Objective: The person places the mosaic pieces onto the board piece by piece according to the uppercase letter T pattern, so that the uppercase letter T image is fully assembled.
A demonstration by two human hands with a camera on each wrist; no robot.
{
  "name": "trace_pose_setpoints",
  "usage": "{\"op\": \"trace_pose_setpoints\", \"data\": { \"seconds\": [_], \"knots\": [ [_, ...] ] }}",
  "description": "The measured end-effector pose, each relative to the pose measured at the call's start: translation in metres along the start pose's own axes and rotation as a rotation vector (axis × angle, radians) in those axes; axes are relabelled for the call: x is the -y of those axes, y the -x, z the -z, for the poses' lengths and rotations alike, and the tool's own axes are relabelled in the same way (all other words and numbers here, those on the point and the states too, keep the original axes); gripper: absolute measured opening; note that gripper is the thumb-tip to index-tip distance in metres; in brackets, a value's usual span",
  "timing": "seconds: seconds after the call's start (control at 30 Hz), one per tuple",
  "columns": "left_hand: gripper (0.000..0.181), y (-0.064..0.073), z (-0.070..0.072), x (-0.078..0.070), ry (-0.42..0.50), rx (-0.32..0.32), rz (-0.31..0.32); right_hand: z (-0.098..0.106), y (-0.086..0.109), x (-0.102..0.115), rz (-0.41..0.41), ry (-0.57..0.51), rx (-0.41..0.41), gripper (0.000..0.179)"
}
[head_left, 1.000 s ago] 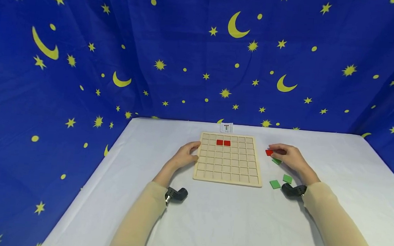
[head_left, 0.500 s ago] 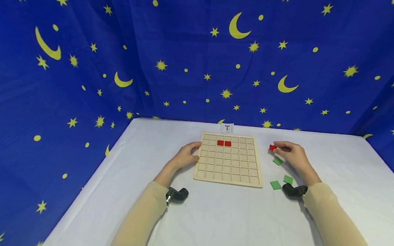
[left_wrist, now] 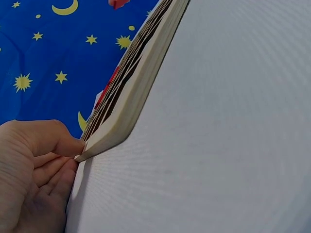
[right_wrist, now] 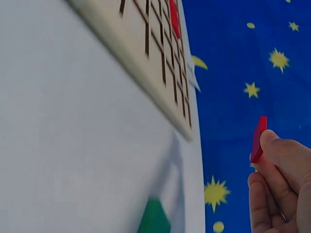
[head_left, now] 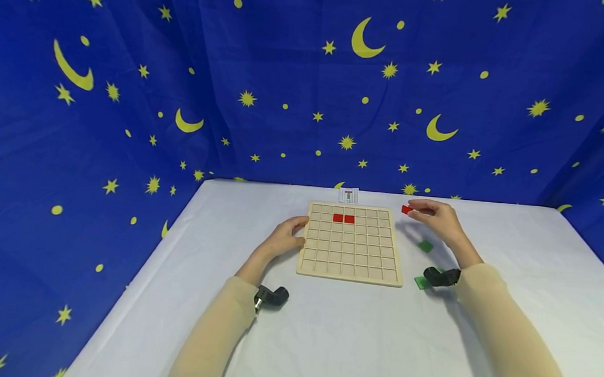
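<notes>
My left hand holds the left edge of a pale wooden grid board, thumb and fingertips at its rim. Two red square tiles lie side by side in the board's second row from the back. To the right of the board's back corner, my right hand pinches a third red tile between thumb and fingers, raised off the table with a shadow below. A green tile lies on the table beneath that hand. Another green tile sits nearer, partly covered by the right wrist's camera.
A small printed card with a grid pattern lies behind the board. The white-covered table ends at a blue curtain with yellow moons and stars. Black wrist cameras stick out inward from both wrists.
The right hand has lifted the red tile from beside the green one and moved it up, back and left toward the board. The left hand has stayed at the board's edge.
</notes>
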State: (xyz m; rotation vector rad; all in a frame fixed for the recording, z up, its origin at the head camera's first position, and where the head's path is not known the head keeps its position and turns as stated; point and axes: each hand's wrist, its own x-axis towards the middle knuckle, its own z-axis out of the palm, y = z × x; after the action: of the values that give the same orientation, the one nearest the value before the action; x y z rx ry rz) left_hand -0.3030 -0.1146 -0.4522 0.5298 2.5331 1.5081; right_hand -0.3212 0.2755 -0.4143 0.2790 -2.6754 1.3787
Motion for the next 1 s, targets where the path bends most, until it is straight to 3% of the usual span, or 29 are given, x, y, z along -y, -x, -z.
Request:
{"op": "trace_pose_setpoints", "data": {
  "seconds": [0.23, 0.47, 0.67, 1.0],
  "knots": [
    [0.064, 0.0, 0.0, 0.0, 0.011, -0.014, -0.002, -0.023, -0.015, 0.016, 0.02, -0.054, 0.024, 0.045],
    [0.063, 0.0, -0.003, 0.002, -0.026, -0.011, 0.003, -0.045, -0.024, 0.03, -0.031, -0.128, 0.062, 0.045],
    [0.063, 0.0, -0.004, 0.001, -0.027, -0.013, -0.002, -0.061, -0.029, 0.04, -0.009, -0.189, 0.093, 0.041],
    [0.062, 0.0, 0.0, 0.0, -0.041, -0.012, -0.026, -0.076, -0.032, 0.035, -0.014, -0.186, 0.109, 0.04]
  ]
}}
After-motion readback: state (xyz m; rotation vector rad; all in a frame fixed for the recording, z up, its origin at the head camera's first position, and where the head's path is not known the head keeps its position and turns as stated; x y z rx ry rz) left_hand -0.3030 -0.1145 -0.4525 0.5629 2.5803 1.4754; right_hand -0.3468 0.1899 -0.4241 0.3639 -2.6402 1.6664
